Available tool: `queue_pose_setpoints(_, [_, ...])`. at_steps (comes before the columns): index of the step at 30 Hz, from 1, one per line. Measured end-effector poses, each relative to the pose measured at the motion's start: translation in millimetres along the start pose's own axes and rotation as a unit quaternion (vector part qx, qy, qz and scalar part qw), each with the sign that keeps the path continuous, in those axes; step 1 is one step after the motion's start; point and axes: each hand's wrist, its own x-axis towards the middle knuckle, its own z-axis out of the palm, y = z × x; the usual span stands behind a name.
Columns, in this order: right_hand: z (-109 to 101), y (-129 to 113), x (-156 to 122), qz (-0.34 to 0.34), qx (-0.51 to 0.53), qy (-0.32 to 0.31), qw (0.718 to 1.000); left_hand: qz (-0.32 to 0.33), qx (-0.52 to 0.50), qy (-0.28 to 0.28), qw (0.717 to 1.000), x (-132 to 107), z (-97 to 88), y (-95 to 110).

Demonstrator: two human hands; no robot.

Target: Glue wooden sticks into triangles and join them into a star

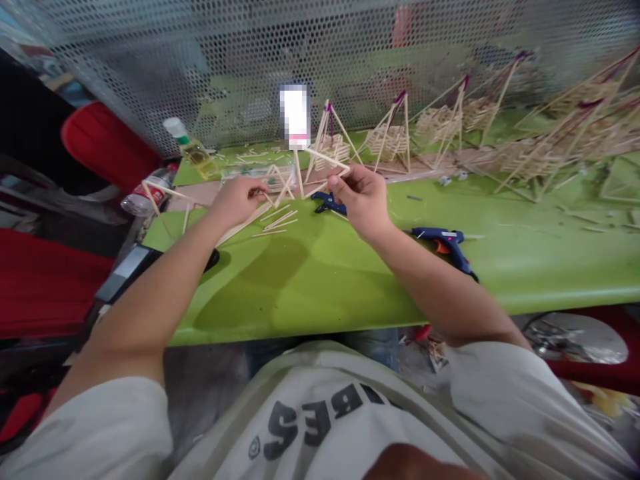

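Observation:
My right hand [363, 200] is closed in a pinch on one corner of a triangle frame of thin wooden sticks [325, 157]. To its left, my left hand [240, 200] has its fingers curled together, with a short bit of wooden stick [269, 197] showing at the fingertips. Just beyond that hand stands a small frame of joined sticks [284, 183]. Several loose sticks [280, 222] lie on the green tabletop [300, 287] between my hands. A blue clamp [327, 203] lies beneath my right fingers, partly hidden.
A blue glue gun [445, 243] lies right of my right forearm. Stick models with purple tips [395, 137] line the back, before a perforated metal screen [240, 73]. Bottles, one of yellow liquid [197, 157], stand or lie at left. A bright phone-like screen [295, 117] stands behind.

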Motion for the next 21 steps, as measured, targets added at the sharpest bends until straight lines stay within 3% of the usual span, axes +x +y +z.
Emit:
queue_pose_setpoints(5, [-3.2, -22.4, -4.4, 0.072, 0.048, -0.044, 0.995, 0.083, 0.022, -0.048, 0.995, -73.9, 39.1, 34.1])
queue_pose_setpoints(8, [1.9, -37.3, -20.1, 0.147, 0.077, -0.052, 0.985, 0.109, 0.026, -0.078, 0.991, -100.0, 56.4, 53.3])
queue_pose_setpoints(10, [6.4, -41.9, -33.7, 0.206, 0.085, -0.059, 0.973, 0.117, 0.028, -0.086, 0.989, -108.2, 59.2, 60.9])
queue_pose_setpoints(14, [9.8, -33.7, -55.9, 0.287, 0.081, -0.046, 0.953, 0.101, 0.017, -0.050, 0.994, -112.7, 51.6, 59.9])
queue_pose_setpoints(17, [9.3, -22.1, -66.1, 0.304, 0.071, -0.021, 0.950, 0.090, -0.119, -0.012, 0.989, -114.5, 47.3, 50.7])
queue_pose_setpoints(21, [14.5, -16.6, -77.1, 0.312, 0.060, 0.010, 0.948, 0.090, -0.316, 0.010, 0.944, -121.1, 54.7, 44.8])
